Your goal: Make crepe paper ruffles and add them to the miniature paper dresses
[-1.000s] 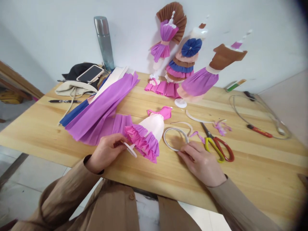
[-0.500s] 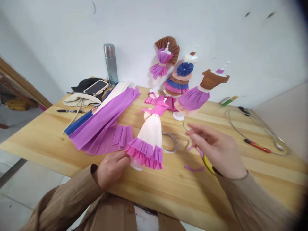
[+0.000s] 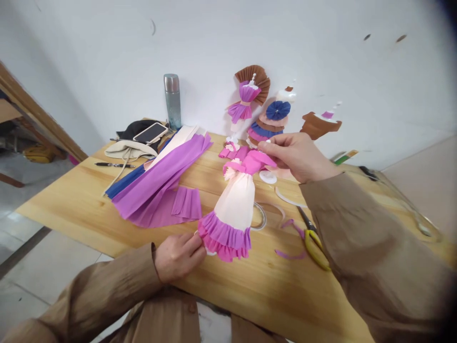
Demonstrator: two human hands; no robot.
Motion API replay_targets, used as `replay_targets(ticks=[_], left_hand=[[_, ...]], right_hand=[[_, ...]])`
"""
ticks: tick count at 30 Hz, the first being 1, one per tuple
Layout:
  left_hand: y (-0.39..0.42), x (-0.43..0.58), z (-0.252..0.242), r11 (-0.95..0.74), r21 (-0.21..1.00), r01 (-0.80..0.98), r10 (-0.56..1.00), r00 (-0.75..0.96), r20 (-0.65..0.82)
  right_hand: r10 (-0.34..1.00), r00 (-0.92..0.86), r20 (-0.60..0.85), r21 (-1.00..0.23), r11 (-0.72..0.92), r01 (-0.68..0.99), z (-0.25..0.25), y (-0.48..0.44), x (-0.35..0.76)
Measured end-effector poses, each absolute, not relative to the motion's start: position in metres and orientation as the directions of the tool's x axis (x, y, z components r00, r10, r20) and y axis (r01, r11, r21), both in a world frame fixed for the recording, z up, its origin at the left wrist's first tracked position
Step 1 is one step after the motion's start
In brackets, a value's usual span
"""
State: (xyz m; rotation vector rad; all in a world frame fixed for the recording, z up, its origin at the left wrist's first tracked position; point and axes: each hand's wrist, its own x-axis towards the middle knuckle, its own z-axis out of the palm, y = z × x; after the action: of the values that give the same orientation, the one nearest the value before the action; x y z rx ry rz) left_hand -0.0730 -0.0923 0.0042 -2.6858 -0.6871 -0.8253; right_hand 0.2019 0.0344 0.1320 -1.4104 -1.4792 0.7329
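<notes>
A miniature dress form (image 3: 235, 197) leans in front of me, in a paper dress with a pink top, cream skirt and purple and pink ruffles. My left hand (image 3: 180, 257) is closed on the hem at its lower left, near the white base, which is mostly hidden. At the top, the fingers of my right hand (image 3: 293, 155) pinch the neck, where a white tip shows. A roll of tape (image 3: 263, 216) lies behind the skirt. Yellow-handled scissors (image 3: 316, 247) rest below my right forearm, beside purple paper scraps (image 3: 291, 256).
Purple crepe paper (image 3: 160, 183) and blue strips spread on the left, near a phone (image 3: 150, 133), a pen (image 3: 114, 165) and a flask (image 3: 173, 102). Other dressed forms stand at the wall, one with a blue rosette (image 3: 278, 110). A cable (image 3: 407, 200) lies at right.
My right hand has moved up and left from above the scissors to the top of the dress form, and now pinches it. My left hand stays at the hem. The view has shifted slightly.
</notes>
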Motion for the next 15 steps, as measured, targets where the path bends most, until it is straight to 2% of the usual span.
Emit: replay_targets(ticks=[4, 9, 12, 15], left_hand=[[-0.096, -0.072, 0.001, -0.832, -0.064, 0.551, 0.433, 0.717, 0.545], [-0.1, -0.078, -0.008, -0.801, -0.11, 0.588, 0.392, 0.655, 0.646], [-0.098, -0.08, -0.007, -0.842, -0.052, 0.538, 0.361, 0.632, 0.685], [-0.092, -0.079, -0.002, -0.853, 0.072, 0.518, 0.409, 0.576, 0.708]], right_hand=[[0.977, 0.162, 0.137, -0.937, 0.075, 0.34, 0.146, 0.033, 0.194], [0.942, 0.255, 0.216, -0.947, 0.139, 0.289, 0.156, 0.042, 0.191], [0.933, 0.167, 0.319, -0.916, 0.259, 0.308, 0.162, 0.051, 0.192], [0.92, 0.002, 0.391, -0.861, 0.365, 0.354, 0.169, 0.06, 0.19]])
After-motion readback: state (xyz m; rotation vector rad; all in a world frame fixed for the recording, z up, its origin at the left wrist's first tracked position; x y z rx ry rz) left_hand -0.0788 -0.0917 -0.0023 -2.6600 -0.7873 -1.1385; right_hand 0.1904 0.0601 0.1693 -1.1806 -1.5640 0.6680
